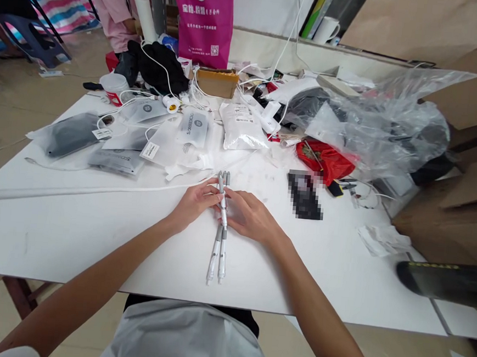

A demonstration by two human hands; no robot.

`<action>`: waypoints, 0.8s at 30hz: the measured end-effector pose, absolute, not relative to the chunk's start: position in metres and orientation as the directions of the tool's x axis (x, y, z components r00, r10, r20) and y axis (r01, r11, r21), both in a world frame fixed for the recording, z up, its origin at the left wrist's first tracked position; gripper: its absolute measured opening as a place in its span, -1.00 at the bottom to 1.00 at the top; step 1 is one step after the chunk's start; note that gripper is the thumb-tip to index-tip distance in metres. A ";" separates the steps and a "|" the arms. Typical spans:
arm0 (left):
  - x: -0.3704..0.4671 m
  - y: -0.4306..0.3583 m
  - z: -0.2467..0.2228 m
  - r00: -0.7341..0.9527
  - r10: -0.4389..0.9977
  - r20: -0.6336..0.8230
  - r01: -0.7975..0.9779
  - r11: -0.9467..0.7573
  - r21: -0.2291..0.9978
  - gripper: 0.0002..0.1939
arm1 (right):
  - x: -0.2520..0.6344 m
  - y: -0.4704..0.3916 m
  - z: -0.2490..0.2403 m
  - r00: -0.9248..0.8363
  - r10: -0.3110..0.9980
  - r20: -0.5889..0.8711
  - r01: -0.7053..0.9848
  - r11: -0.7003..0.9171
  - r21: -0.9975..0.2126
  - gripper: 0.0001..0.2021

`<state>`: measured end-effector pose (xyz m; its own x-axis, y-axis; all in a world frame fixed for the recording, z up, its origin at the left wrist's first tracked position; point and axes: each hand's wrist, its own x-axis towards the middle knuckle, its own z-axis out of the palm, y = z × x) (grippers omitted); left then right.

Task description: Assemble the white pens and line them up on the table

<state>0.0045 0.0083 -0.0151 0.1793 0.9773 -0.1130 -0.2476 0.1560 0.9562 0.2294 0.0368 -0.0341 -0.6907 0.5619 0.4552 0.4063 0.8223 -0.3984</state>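
Between my hands, over the middle of the white table, is a white pen [223,206] with a grey tip part. My left hand [197,201] pinches it from the left, thumb and fingertips at its upper half. From the right, my right hand [252,215] has its fingertips on the same pen. Beneath it, two more white-and-grey pens, a left one [213,259] and a right one [222,257], point toward the table's front edge. Their upper parts are partly hidden by the held pen and my fingers.
Frosted plastic bags [118,158] and a white cable lie at the left. A pixelated dark object [305,195] and a red bag [326,159] are at the right. Clear plastic wrap [391,124] heaps at the back right. A person in pink [111,9] is at the back left.
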 end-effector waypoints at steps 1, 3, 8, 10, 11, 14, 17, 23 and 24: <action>0.004 0.008 -0.015 0.198 0.975 -0.102 -0.225 0.146 0.963 -0.49 | 0.228 0.035 -0.033 -0.697 0.552 0.459 0.400 0.829 -0.390 -0.21; 0.002 0.007 -0.016 0.223 0.972 -0.076 -0.188 0.120 0.975 -0.51 | 0.226 0.032 -0.030 -0.705 0.535 0.466 0.377 0.839 -0.393 -0.23; 0.000 0.005 -0.012 0.234 0.972 -0.007 -0.209 0.058 0.976 -0.62 | 0.224 0.025 -0.024 -0.707 0.542 0.454 0.322 0.819 -0.475 -0.33; 0.000 0.004 -0.008 0.248 0.969 0.011 -0.246 0.052 0.968 -0.61 | 0.225 0.024 -0.024 -0.684 0.581 0.441 0.331 0.786 -0.522 -0.36; 0.000 0.004 -0.007 0.252 0.968 0.014 -0.263 0.054 0.963 -0.58 | 0.225 0.024 -0.025 -0.666 0.604 0.439 0.342 0.770 -0.539 -0.36; 0.001 0.003 -0.006 0.239 0.971 0.025 -0.274 0.042 0.961 -0.54 | 0.224 0.026 -0.028 -0.639 0.632 0.438 0.383 0.755 -0.532 -0.41; 0.003 0.003 -0.007 0.189 0.980 0.062 -0.213 -0.021 0.977 -0.65 | 0.224 0.029 -0.030 -0.640 0.632 0.437 0.425 0.764 -0.485 -0.52; 0.001 0.007 -0.010 0.001 0.992 0.125 -0.022 -0.125 0.992 -0.60 | 0.231 0.040 -0.031 -0.622 0.625 0.471 0.482 0.780 -0.398 -0.58; 0.000 0.008 -0.011 -0.022 0.991 0.131 -0.005 -0.132 0.991 -0.61 | 0.233 0.042 -0.031 -0.620 0.621 0.480 0.484 0.784 -0.389 -0.59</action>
<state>0.0002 0.0079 -0.0111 -0.0222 0.9911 0.1314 -0.0054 -0.1316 0.9913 0.2329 0.0417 -0.0313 -0.6201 0.6207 0.4797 0.4839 0.7840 -0.3889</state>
